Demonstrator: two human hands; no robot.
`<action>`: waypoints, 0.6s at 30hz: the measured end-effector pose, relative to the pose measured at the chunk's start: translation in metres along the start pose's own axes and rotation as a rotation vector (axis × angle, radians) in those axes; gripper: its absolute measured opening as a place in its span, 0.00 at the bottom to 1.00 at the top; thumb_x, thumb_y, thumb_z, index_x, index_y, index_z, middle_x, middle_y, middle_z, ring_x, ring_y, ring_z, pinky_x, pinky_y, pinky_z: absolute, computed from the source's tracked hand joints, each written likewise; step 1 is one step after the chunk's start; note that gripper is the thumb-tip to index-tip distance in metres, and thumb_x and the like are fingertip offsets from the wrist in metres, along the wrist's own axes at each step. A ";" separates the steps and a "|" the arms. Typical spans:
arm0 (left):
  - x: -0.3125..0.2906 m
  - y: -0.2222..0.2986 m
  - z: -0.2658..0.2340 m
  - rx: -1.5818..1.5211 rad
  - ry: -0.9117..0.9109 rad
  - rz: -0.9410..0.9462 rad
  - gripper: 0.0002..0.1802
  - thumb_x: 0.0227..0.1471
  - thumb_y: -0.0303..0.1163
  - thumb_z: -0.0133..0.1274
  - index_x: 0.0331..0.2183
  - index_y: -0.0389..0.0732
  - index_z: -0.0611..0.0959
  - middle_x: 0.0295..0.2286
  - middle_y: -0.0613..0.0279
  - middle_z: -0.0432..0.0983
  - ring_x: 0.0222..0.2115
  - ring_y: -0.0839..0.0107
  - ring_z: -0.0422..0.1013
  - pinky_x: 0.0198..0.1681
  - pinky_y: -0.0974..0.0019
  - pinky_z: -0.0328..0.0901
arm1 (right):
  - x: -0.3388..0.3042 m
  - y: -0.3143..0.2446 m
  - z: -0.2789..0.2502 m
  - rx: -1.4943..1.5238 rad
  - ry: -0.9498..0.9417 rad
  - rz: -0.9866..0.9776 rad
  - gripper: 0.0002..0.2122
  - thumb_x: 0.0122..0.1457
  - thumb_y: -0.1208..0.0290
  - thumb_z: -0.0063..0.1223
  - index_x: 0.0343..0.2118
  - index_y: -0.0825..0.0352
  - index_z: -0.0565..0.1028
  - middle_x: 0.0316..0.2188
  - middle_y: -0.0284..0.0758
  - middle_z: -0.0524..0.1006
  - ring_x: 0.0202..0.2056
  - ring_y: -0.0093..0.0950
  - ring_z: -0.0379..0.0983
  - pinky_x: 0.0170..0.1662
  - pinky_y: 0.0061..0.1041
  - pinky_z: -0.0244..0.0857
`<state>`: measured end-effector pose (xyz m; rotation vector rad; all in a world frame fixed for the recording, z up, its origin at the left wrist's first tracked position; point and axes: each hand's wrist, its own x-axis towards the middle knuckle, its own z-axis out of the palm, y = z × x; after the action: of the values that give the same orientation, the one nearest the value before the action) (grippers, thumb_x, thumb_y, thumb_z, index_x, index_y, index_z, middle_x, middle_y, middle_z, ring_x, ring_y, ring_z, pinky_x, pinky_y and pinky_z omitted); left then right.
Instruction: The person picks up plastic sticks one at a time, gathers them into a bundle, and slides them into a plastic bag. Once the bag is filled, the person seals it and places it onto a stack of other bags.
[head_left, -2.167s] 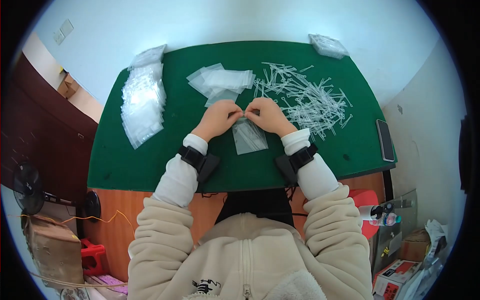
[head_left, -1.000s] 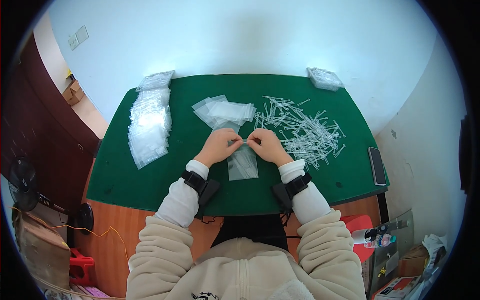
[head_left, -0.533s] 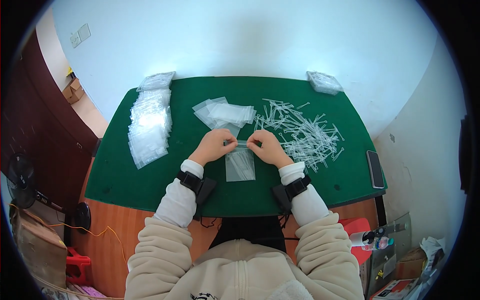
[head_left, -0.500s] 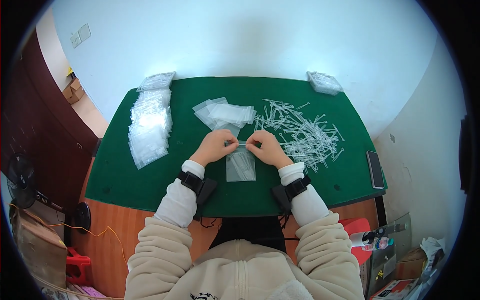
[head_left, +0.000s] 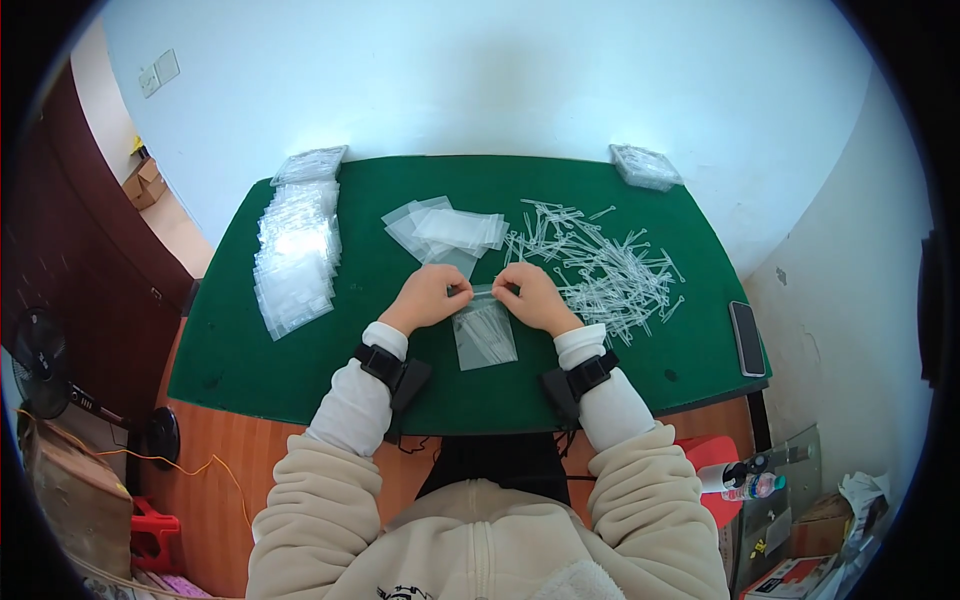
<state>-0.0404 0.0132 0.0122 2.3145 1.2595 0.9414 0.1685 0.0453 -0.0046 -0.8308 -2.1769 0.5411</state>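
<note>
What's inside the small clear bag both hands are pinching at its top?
The small clear bag holds thin pale sticks like the loose pile; count unreadable. Left hand and right hand cover its top corners.

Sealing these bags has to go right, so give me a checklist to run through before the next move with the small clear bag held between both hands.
1. Both hands on the bag: left hand and right hand pinch the top edge of the small clear bag: ok.
2. Bag filled: thin clear sticks show inside: ok.
3. Top strip fully closed: too small to tell: cannot tell.
4. Bag flat on the green mat: ok.
5. Loose clear sticks beside the right hand, apart from the bag: ok.
6. Empty bags lie just beyond the hands: ok.
</note>
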 end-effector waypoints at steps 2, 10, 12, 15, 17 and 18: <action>-0.001 0.001 0.005 0.018 0.031 0.012 0.08 0.42 0.33 0.55 0.24 0.39 0.80 0.22 0.59 0.72 0.25 0.61 0.69 0.28 0.64 0.62 | 0.000 -0.001 0.005 0.011 0.001 -0.034 0.03 0.45 0.73 0.54 0.22 0.66 0.73 0.21 0.36 0.72 0.28 0.34 0.68 0.31 0.30 0.62; 0.002 -0.004 0.000 0.045 0.023 0.104 0.07 0.42 0.32 0.55 0.24 0.39 0.80 0.21 0.59 0.72 0.24 0.61 0.69 0.27 0.64 0.62 | 0.003 -0.004 -0.003 0.027 0.003 -0.018 0.03 0.45 0.74 0.54 0.22 0.67 0.73 0.21 0.35 0.72 0.28 0.33 0.67 0.31 0.28 0.61; 0.000 -0.008 -0.004 0.028 0.016 0.078 0.07 0.42 0.32 0.55 0.24 0.39 0.80 0.21 0.59 0.72 0.24 0.60 0.68 0.27 0.64 0.62 | 0.004 -0.004 -0.010 0.059 0.046 0.087 0.03 0.44 0.73 0.54 0.21 0.66 0.74 0.22 0.36 0.72 0.28 0.35 0.68 0.31 0.31 0.62; 0.002 -0.009 -0.008 0.001 0.014 0.039 0.07 0.41 0.33 0.55 0.23 0.38 0.80 0.21 0.59 0.71 0.24 0.60 0.68 0.27 0.64 0.62 | 0.004 -0.003 -0.009 -0.002 0.049 0.012 0.03 0.44 0.72 0.55 0.20 0.65 0.74 0.22 0.35 0.72 0.28 0.35 0.68 0.32 0.30 0.62; 0.002 -0.007 -0.007 0.036 0.023 0.051 0.07 0.41 0.32 0.55 0.23 0.39 0.80 0.21 0.59 0.71 0.25 0.60 0.68 0.27 0.63 0.61 | 0.003 -0.003 -0.009 -0.037 0.053 -0.030 0.03 0.44 0.72 0.55 0.20 0.65 0.74 0.22 0.34 0.72 0.28 0.35 0.68 0.32 0.30 0.62; 0.002 -0.006 -0.006 0.053 0.028 0.058 0.07 0.41 0.32 0.55 0.22 0.39 0.80 0.21 0.59 0.71 0.25 0.60 0.68 0.27 0.63 0.61 | 0.002 -0.004 -0.007 -0.054 0.053 -0.082 0.03 0.44 0.72 0.55 0.21 0.65 0.74 0.22 0.34 0.72 0.28 0.34 0.67 0.32 0.30 0.61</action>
<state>-0.0471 0.0177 0.0139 2.3987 1.2483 0.9735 0.1712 0.0446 0.0033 -0.7724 -2.1750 0.4171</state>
